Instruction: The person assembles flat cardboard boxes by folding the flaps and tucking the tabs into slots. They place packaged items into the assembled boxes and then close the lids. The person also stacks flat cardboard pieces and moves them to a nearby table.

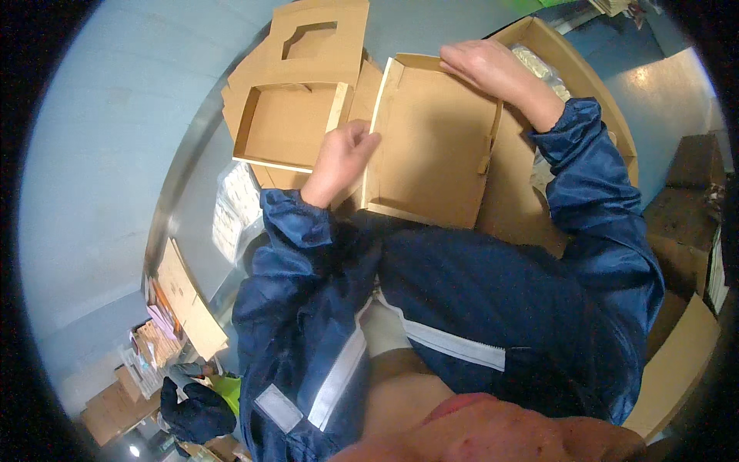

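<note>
Head view: a flat brown cardboard tray (431, 146) with low folded walls lies in front of the person, tilted slightly, its open face up. Left hand (342, 158) rests at the tray's left wall, fingers curled and pinching that wall near its middle. Right hand (485, 65) lies on the far right corner, fingers flat and pressing down on the rim – not closed around it.

A second, already formed cardboard tray (285, 127) sits just beside, to the left, on top of a die-cut cardboard blank with a window opening (312, 38). A large open carton (570, 69) stands behind the right forearm, with clear plastic bags inside.

Risk, as judged from the grip: the left wall is held by fingertips only, so an uneven pull could crease the board off its score line or spring the corner tab on the right side open. The tray also overhangs the stack beneath – pressure at the far corner could tip it.

Surface: a grey metal worktable (192, 177), with a clear packet of white items (235, 208) near its edge. Walls are pale blue; more cartons and flat cardboard stand at lower left and right
</note>
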Demonstrator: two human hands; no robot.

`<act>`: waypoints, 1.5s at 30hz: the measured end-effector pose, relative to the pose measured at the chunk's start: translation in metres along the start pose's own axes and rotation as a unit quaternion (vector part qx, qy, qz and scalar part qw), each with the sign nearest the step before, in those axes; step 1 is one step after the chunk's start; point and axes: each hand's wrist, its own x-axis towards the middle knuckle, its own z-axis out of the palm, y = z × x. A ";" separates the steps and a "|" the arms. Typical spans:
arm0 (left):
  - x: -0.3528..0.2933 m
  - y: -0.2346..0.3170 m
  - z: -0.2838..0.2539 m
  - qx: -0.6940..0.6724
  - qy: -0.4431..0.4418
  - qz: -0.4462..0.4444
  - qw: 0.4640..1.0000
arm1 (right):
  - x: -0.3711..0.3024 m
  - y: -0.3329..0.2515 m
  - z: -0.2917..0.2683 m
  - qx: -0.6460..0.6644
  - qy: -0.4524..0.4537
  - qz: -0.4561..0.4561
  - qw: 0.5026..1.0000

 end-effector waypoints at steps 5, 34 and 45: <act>-0.001 -0.029 0.016 -0.131 -0.055 -0.035 0.989 | -0.017 -0.002 0.022 0.006 -0.020 0.005 1.000; -0.025 -0.016 0.050 -0.100 -0.023 -0.078 0.992 | -0.018 -0.097 0.039 0.360 -0.056 0.342 0.866; -0.023 -0.026 0.058 -0.141 -0.019 -0.043 0.989 | -0.029 -0.096 0.066 0.697 0.072 0.498 0.511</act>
